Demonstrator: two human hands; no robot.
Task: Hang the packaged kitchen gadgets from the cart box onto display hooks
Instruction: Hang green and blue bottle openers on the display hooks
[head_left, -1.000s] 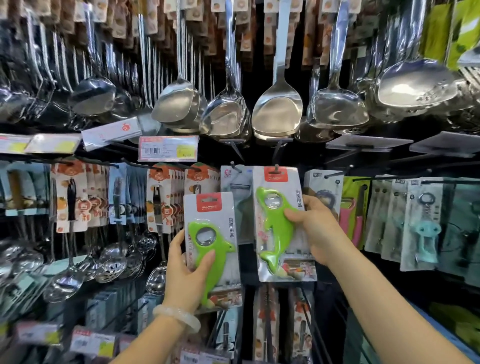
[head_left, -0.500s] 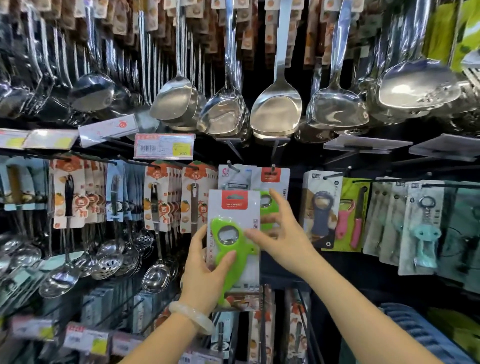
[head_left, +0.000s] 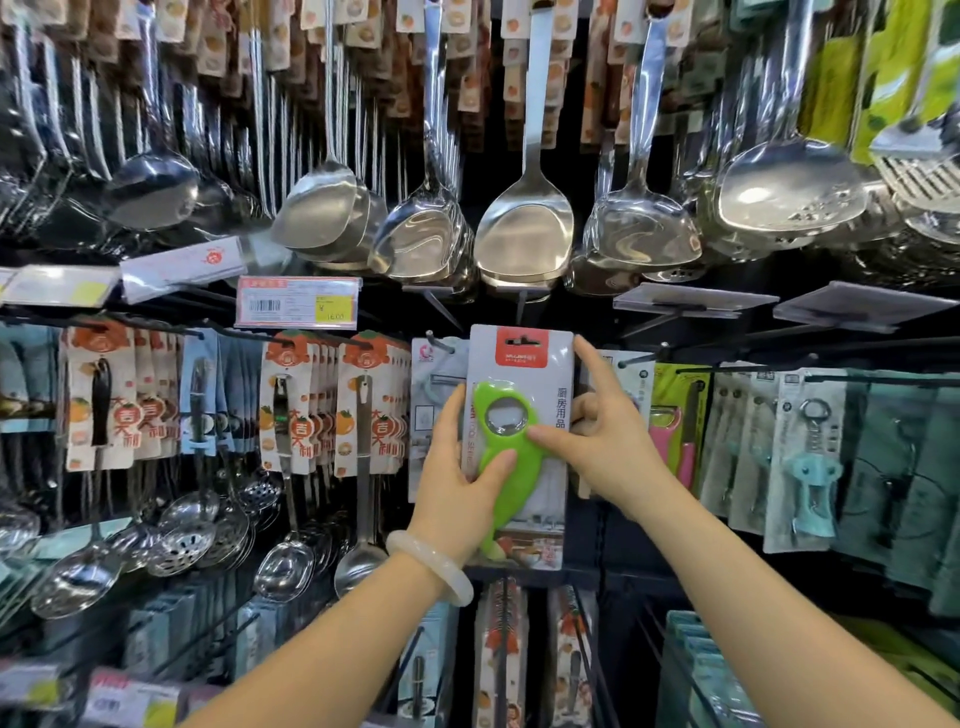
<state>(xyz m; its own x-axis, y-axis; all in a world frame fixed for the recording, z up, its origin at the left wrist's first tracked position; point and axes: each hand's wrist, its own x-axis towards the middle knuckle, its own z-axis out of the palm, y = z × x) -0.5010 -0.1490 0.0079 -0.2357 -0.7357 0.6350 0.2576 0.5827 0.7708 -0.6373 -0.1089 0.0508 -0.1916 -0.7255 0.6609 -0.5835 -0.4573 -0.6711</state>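
A carded pack with a green dolphin-shaped bottle opener (head_left: 511, 457) and a red header is held upright in front of the display wall, at the centre. My left hand (head_left: 457, 488) grips its lower left edge, thumb on the green body. My right hand (head_left: 597, 441) pinches its right edge, index finger up along the card and thumb on the opener. The pack's hang slot sits level with a black display hook (head_left: 519, 312) behind it. The pack hung earlier is hidden behind this one. The cart box is out of view.
Steel ladles and turners (head_left: 524, 234) hang in rows above. A price tag (head_left: 298, 304) sticks out at the left. Carded peelers (head_left: 436, 415) hang left of the pack, pink and green gadgets (head_left: 675, 431) and teal corkscrews (head_left: 810, 457) to the right. Strainers (head_left: 182, 540) hang lower left.
My right hand let go of the first green pack on its hook and came over to the second. Both hands have raised the second pack up and right, in front of the hook.
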